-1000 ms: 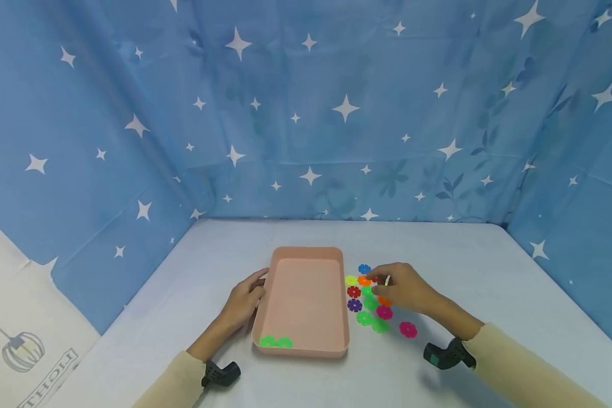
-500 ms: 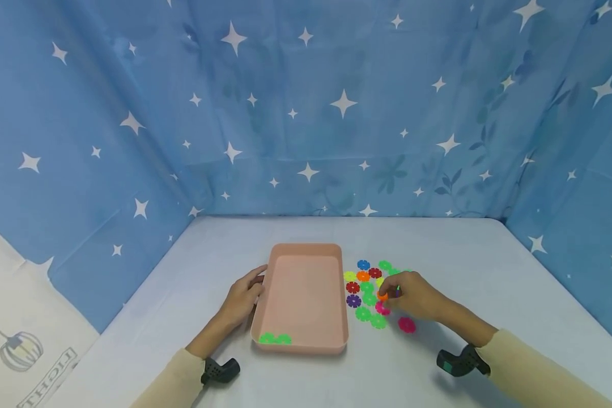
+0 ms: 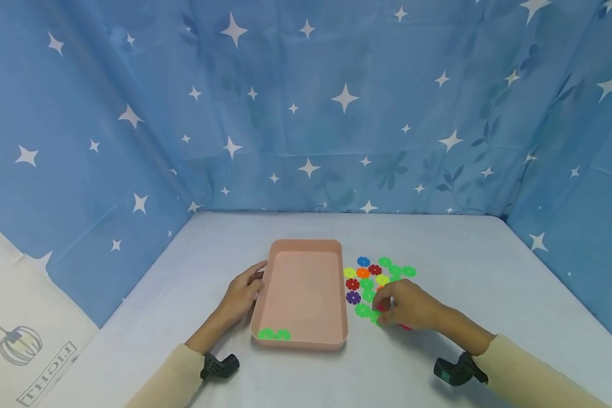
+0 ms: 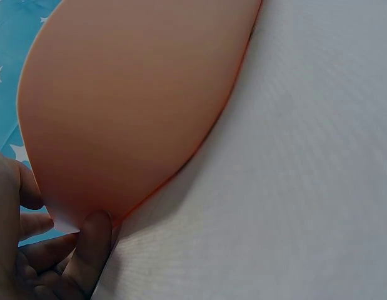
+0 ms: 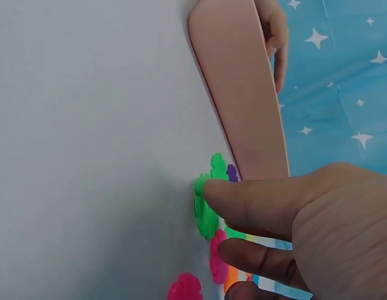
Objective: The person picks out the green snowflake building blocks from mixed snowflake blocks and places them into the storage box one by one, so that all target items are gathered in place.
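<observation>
A shallow pink tray (image 3: pixel 306 294) lies on the table. My left hand (image 3: pixel 242 296) rests against its left side; the left wrist view shows the thumb (image 4: pixel 96 234) at the tray's outer wall. Right of the tray is a cluster of flower-shaped plastic discs. Over its near part is my right hand (image 3: pixel 408 306), fingers bent and apart. In the right wrist view, the thumb (image 5: pixel 243 200) touches a green flower disc (image 5: pixel 207 219), and a fingertip is at a pink flower disc (image 5: pixel 218 256). Nothing is plainly pinched between them. The hand partly hides several discs.
Green flower discs (image 3: pixel 267 334) lie in the tray's near left corner. Blue (image 3: pixel 364 261), purple (image 3: pixel 353 297), red, orange and yellow discs lie close to the tray's right wall. A blue star-patterned curtain (image 3: pixel 306 113) hangs behind the white table (image 3: pixel 224 232).
My right hand has moved from the far part of the cluster toward its near edge, uncovering green and yellow discs behind it. My left hand stays at the tray. The head view has tilted slightly.
</observation>
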Available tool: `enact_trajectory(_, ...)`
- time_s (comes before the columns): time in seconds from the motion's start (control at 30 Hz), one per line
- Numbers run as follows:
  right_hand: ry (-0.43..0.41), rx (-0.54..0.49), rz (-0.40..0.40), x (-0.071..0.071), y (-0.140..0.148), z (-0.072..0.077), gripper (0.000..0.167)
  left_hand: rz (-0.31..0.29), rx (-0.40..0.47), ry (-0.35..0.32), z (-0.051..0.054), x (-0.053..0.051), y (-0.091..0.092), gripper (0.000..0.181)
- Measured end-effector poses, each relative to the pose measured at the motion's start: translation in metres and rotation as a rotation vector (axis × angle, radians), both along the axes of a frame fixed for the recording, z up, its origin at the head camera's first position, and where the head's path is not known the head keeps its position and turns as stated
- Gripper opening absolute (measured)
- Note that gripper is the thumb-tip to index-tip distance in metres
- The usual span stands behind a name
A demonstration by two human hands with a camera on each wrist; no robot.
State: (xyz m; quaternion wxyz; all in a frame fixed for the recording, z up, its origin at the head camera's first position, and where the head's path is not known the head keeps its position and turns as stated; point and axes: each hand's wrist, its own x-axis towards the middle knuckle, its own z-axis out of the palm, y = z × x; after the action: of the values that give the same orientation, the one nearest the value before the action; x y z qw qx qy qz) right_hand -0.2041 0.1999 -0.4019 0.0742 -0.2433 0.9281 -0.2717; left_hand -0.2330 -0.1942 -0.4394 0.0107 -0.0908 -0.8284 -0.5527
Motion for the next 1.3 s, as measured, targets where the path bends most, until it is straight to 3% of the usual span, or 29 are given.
enact_trajectory(0.27,0.031,0.031,0.024,0.0031,-0.0027,-0.0023,0.021,-0.006,-0.010,0.020,-0.0011,-0.0004,0.0001,0.056)
enact_trajectory(0.5,0.035,0.049,-0.015,0.0039,-0.0050,-0.0040,0.023,-0.010,0.000,0.013,-0.0018,0.0005,-0.0004,0.056)
enact_trajectory(0.9,-0.005,-0.074,0.003,0.0028,-0.0020,-0.0029,0.019,-0.017,0.007,0.021,0.0019,0.0033,0.0004,0.054)
enact_trajectory(1.3,-0.025,-0.095,0.026,0.0035,-0.0022,-0.0032,0.016,-0.015,0.029,0.017,0.0040,0.0045,0.0016,0.055)
